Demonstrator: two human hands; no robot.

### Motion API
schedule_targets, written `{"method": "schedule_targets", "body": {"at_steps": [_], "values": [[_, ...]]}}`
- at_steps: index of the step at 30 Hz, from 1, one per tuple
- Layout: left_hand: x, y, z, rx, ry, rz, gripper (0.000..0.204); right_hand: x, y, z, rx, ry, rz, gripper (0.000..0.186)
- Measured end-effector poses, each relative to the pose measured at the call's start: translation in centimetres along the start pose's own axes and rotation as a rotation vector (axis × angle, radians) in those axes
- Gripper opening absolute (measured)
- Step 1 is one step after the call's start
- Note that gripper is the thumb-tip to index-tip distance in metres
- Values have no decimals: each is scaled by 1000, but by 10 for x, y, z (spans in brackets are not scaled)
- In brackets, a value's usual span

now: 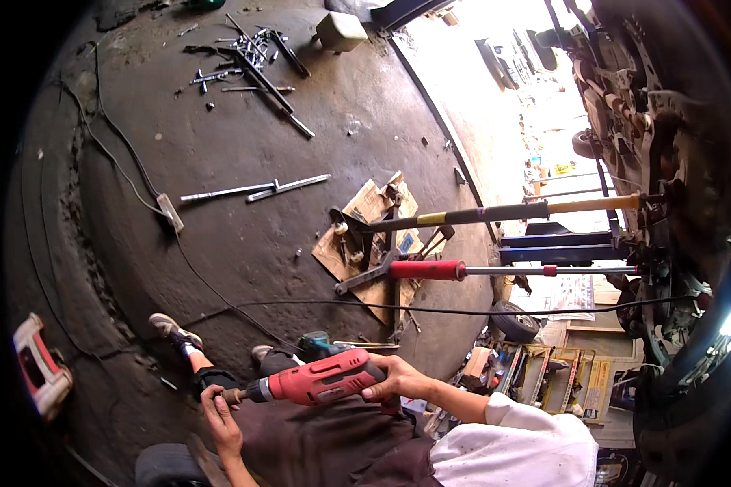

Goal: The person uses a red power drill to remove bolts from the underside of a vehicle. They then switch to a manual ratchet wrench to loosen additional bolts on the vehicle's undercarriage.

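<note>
From the head camera, your right hand point(396, 380) is wrapped around the handle of the red drill point(321, 380), which lies level at the near centre, above your lap, its nose toward the left. Your left hand point(223, 422) has its fingers bent against the brownish front end; you cannot tell how firmly they grip it. Just beyond the drill sits a teal tool point(317, 345). Farther off, a red cylinder point(428, 270) stands over cardboard point(329, 250). A power strip point(170, 211) lies to the left, and scattered metal tools point(256, 61) lie at the far left.
</note>
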State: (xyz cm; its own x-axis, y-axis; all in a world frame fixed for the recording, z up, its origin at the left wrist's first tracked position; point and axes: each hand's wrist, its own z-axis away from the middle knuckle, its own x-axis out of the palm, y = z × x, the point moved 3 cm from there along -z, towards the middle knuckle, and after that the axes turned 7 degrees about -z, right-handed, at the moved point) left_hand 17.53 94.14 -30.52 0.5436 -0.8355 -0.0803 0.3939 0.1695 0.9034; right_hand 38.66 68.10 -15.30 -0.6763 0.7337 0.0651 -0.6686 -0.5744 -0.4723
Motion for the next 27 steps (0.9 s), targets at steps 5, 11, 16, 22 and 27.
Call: {"method": "schedule_targets", "body": {"at_steps": [5, 11, 16, 22, 27], "values": [[-121, 41, -103, 49, 30, 6, 25, 104, -105, -60, -137, 25, 122, 47], [-247, 108, -212, -9, -30, -10, 30, 212, -241, -113, -320, 3, 306, 51], [-318, 160, -293, -91, -185, -8, 31, 262, -329, -137, -368, 7, 356, 61], [-425, 183, -412, -36, -251, -11, 28, 322, -430, -222, -444, 2, 265, 54], [-497, 272, -484, -107, -205, 11, 18, 381, -483, -262, -423, 29, 126, 50]]}}
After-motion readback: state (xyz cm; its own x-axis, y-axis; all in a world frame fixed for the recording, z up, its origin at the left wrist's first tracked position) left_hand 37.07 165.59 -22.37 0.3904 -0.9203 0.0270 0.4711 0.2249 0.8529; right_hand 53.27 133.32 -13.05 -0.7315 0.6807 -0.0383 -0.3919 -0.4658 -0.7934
